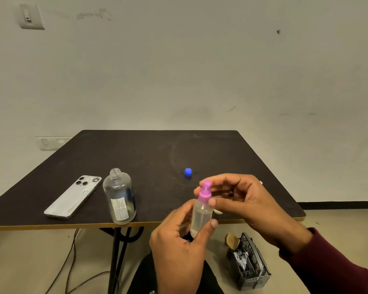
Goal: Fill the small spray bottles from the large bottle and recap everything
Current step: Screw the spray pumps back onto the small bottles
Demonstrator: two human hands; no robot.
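Observation:
My left hand grips the clear body of a small spray bottle held upright over the table's near edge. My right hand pinches its pink spray top with thumb and fingers. Behind my right fingers something clear and small shows on the table, mostly hidden. The large clear bottle stands uncapped near the front edge, left of my hands, with a little liquid at the bottom. Its blue cap lies on the table beyond my hands.
A white phone lies face down at the left of the table. On the floor to the right stands a dark mesh bin with scraps. Cables run under the table beside its black legs.

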